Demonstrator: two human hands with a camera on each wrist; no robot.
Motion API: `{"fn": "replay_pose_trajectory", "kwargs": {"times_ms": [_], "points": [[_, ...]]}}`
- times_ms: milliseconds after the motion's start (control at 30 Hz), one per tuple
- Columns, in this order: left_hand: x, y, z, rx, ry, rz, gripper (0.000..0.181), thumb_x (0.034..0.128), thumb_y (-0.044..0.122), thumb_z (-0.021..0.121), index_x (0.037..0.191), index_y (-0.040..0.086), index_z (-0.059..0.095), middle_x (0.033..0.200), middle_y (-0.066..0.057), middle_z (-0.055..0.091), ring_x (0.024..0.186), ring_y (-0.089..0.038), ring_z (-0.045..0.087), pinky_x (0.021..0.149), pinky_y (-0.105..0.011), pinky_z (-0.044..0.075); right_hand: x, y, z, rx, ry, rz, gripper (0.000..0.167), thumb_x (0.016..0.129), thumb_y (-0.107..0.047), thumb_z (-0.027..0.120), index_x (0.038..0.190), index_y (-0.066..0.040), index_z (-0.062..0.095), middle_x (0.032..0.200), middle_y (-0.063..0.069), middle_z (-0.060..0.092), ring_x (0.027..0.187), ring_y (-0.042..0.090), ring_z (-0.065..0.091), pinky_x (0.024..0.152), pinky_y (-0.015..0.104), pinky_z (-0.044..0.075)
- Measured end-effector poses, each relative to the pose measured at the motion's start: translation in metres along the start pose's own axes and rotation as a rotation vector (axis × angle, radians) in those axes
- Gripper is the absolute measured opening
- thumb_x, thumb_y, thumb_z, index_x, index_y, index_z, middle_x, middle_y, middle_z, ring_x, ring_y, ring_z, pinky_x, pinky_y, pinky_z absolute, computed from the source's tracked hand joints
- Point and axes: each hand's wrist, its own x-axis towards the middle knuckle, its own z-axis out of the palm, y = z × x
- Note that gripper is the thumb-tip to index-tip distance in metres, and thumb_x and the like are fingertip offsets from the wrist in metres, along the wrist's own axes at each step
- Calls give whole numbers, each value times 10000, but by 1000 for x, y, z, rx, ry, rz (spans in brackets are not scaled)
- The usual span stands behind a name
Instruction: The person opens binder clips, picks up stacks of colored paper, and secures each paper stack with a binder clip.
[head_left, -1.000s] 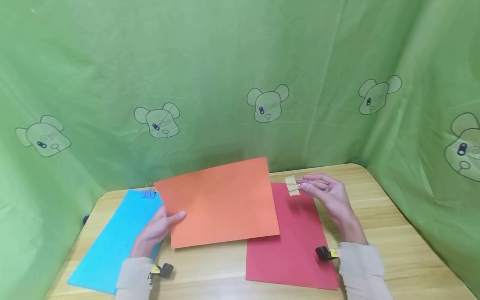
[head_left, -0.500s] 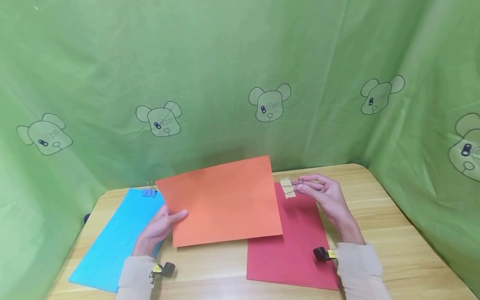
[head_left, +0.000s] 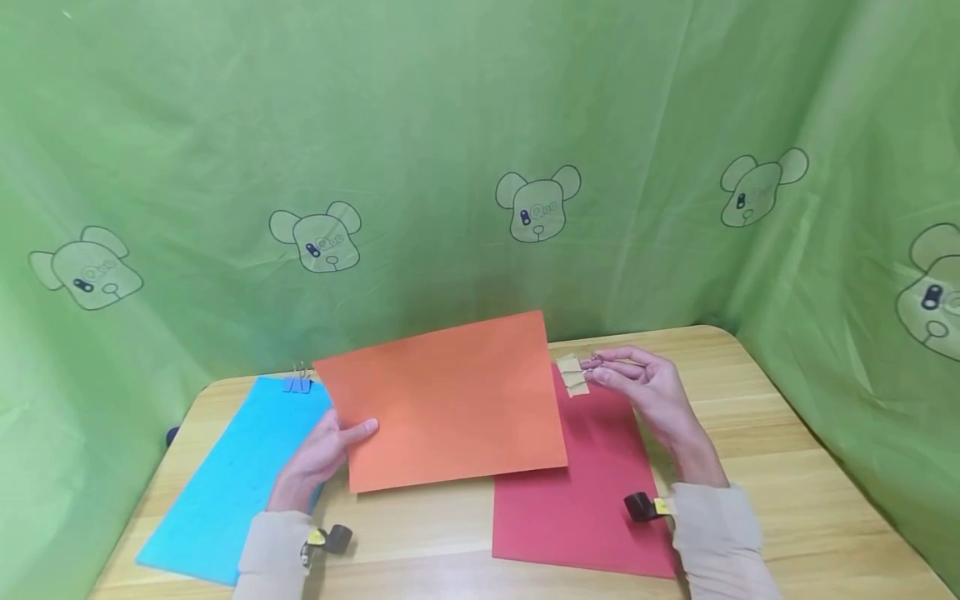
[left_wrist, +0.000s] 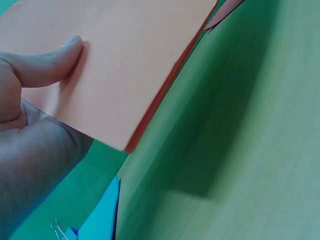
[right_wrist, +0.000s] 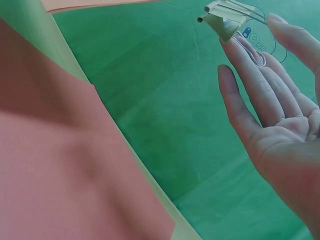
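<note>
An orange stack of paper (head_left: pixel 450 408) is held tilted above the table by my left hand (head_left: pixel 318 454), thumb on its front face, other fingers behind it. In the left wrist view the thumb presses on the stack (left_wrist: pixel 115 65), whose edge shows some thickness. My right hand (head_left: pixel 656 400) pinches the wire handles of a pale yellow binder clip (head_left: pixel 573 375), just right of the orange stack and apart from it. The right wrist view shows the clip (right_wrist: pixel 225 22) between the thumb and fingers of the hand (right_wrist: pixel 285 115).
Red paper (head_left: pixel 585 517) lies on the wooden table (head_left: pixel 420 542), partly under the raised orange stack. Blue paper (head_left: pixel 225 492) with a blue binder clip (head_left: pixel 297 385) at its top lies at the left. A green curtain (head_left: pixel 427 167) stands behind the table.
My right hand has moved slightly left with the yellow clip, closer to the orange stack. The orange stack has shifted slightly to the right.
</note>
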Motion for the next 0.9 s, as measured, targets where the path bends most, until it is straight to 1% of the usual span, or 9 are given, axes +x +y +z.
{"fn": "replay_pose_trajectory", "kwargs": {"times_ms": [67, 167, 267, 367, 500, 700, 900], "points": [[0, 0, 0, 9, 7, -4, 371, 987, 25, 642, 1324, 43, 490, 1167, -46, 694, 1059, -197, 678, 926, -341, 546, 0, 0, 0, -6, -3, -4, 295, 940, 49, 699, 1218, 116, 625, 1088, 123, 766, 968, 221, 752, 934, 310, 559], [1, -1, 0, 19, -2, -2, 388, 987, 28, 642, 1341, 33, 483, 1181, -51, 690, 1072, -203, 673, 936, -348, 541, 1, 0, 1, -13, -9, -10, 301, 941, 54, 694, 1223, 127, 618, 1088, 124, 766, 970, 225, 752, 932, 316, 560], [2, -2, 0, 12, -14, 7, 379, 988, 29, 641, 1336, 38, 492, 1184, -49, 692, 1071, -206, 679, 930, -355, 547, 1, 1, 1, -10, -19, -15, 321, 940, 65, 688, 1235, 153, 597, 1092, 128, 764, 974, 233, 751, 929, 324, 562], [2, -2, 1, 12, -13, 10, 374, 989, 29, 641, 1332, 34, 493, 1184, -52, 691, 1071, -208, 680, 928, -358, 549, 1, 1, 2, -5, -23, -17, 317, 940, 71, 684, 1233, 155, 596, 1090, 129, 764, 972, 236, 752, 929, 327, 564], [2, -1, 2, 29, 0, 7, 394, 982, 44, 655, 1336, 31, 483, 1184, -59, 683, 1074, -208, 670, 930, -351, 543, 1, 2, 3, 11, -23, -19, 298, 942, 84, 673, 1228, 134, 609, 1089, 129, 764, 970, 236, 752, 923, 337, 566], [3, 1, 4, 50, 14, 10, 433, 971, 53, 672, 1352, 28, 468, 1194, -63, 670, 1094, -208, 653, 945, -335, 530, 3, 4, 6, 22, -15, -12, 307, 940, 79, 679, 1232, 134, 604, 1093, 132, 763, 981, 236, 750, 924, 344, 564], [4, 2, 7, 27, 27, -2, 457, 971, 45, 672, 1368, 16, 447, 1208, -80, 657, 1094, -221, 651, 941, -337, 531, 4, 6, 11, 54, -23, -10, 278, 939, 86, 675, 1213, 85, 636, 1088, 122, 766, 980, 227, 751, 930, 337, 560]]}}
